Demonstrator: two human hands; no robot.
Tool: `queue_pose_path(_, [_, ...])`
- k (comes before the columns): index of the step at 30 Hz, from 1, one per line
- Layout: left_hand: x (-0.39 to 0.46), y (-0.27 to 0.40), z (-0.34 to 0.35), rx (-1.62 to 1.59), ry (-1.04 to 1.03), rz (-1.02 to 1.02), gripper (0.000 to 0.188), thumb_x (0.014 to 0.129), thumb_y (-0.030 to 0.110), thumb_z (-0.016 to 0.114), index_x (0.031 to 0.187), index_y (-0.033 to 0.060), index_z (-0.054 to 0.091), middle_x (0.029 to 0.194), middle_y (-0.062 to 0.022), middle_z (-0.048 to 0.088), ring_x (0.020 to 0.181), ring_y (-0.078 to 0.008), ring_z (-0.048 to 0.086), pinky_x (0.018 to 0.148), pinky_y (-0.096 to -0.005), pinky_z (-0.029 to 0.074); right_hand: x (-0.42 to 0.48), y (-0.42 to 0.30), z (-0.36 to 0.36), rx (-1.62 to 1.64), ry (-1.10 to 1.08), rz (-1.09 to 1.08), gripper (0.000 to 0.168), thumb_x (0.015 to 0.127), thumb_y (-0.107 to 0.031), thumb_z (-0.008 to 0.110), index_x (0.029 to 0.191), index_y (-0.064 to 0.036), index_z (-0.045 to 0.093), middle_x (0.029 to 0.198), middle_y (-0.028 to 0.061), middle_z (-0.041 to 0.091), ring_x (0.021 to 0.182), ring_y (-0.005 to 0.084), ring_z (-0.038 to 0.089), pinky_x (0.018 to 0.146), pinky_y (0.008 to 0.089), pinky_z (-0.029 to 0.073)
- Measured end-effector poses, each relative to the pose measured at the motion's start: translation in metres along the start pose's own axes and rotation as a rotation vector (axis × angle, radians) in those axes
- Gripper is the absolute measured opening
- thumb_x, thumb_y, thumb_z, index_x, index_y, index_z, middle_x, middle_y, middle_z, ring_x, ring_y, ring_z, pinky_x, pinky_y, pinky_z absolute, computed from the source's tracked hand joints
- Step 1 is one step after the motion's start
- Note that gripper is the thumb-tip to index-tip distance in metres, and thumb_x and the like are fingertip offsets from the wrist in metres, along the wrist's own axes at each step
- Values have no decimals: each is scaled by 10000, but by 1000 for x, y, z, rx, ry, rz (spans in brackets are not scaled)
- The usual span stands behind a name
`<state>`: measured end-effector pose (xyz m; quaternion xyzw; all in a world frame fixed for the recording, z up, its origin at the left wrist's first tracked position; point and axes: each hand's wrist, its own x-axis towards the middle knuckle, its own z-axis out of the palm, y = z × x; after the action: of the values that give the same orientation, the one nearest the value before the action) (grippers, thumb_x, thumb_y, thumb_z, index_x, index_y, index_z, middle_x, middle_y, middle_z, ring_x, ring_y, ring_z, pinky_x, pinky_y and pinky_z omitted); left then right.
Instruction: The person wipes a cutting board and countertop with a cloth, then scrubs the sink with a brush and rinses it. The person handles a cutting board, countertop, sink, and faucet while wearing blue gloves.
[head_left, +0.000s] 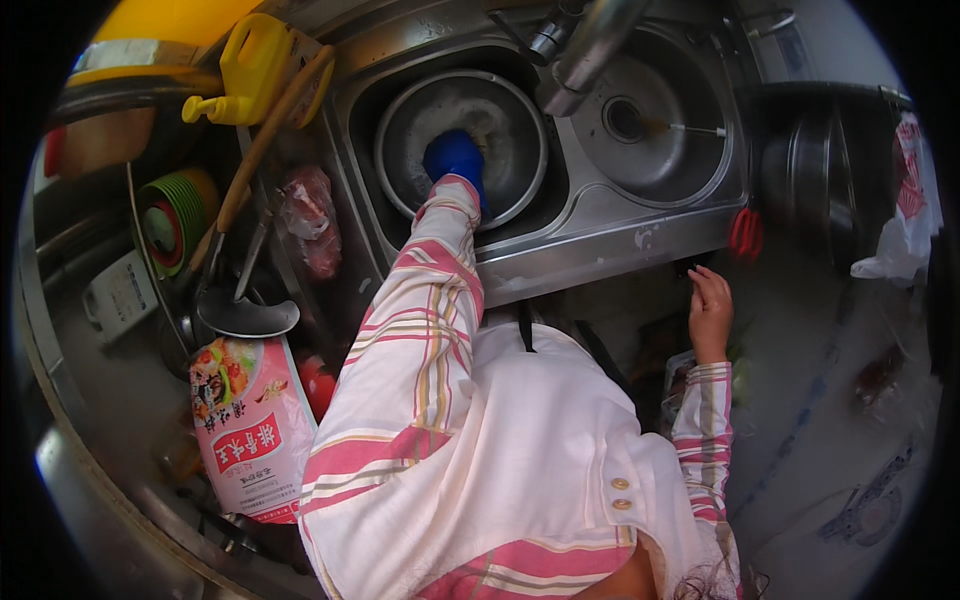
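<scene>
My left hand (455, 156), in a blue rubber glove, reaches down into a round metal basin (537, 150) that stands in the left bowl of a stainless steel sink (600, 251). The basin's inside looks wet. The glove's fingers point away from me, and whether they grip anything is hidden. Bare and loosely bent, my right hand (710, 309) hangs in front of the sink's front edge, with nothing visible in it. Just beyond it hang red scissor-like handles (745, 234). A small white-handled brush (697, 130) lies in the right bowl near the drain.
A metal faucet (592, 64) juts over the sink divider. To the left are a yellow jug (259, 71), a wooden-handled ladle (247, 315), a plastic-wrapped reddish item (311, 225), stacked green bowls (176, 217) and a pink seasoning packet (251, 442). Dark pots (810, 180) stand right.
</scene>
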<state>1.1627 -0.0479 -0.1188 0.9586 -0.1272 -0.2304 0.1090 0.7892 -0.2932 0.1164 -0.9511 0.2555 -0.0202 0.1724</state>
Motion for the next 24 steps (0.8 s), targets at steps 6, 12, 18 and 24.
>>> queue_pose_path(6, [-39,-5,-2,175,-9,402,253,880,258,586,1021,128,750,1066,-174,707,945,-351,692,845,-463,546,-32,-3,2,67,42,30,245,838,38,625,1052,-50,704,1080,125,690,1045,333,629,913,401,513])
queue_pose_path(12, [-31,-47,-3,-121,-227,109,428,879,398,633,1099,38,706,1096,-230,687,1016,-409,650,886,-465,508,-67,8,-5,70,80,148,223,859,14,617,1055,-48,703,1050,128,691,1016,323,636,887,394,517])
queue_pose_path(18, [-55,-41,-37,-912,-159,7,337,886,256,724,1084,-14,698,974,-155,719,904,-229,690,813,-352,551,-90,26,3,129,143,214,214,879,3,613,1065,-51,705,1049,129,691,1015,313,640,889,380,515])
queue_pose_path(24, [-98,-29,-101,-1582,-105,256,185,911,93,696,1062,-14,699,984,-122,711,893,-203,683,828,-326,562,-61,-16,-18,194,186,192,222,881,12,603,1070,-46,704,1074,126,688,1026,304,639,902,374,511])
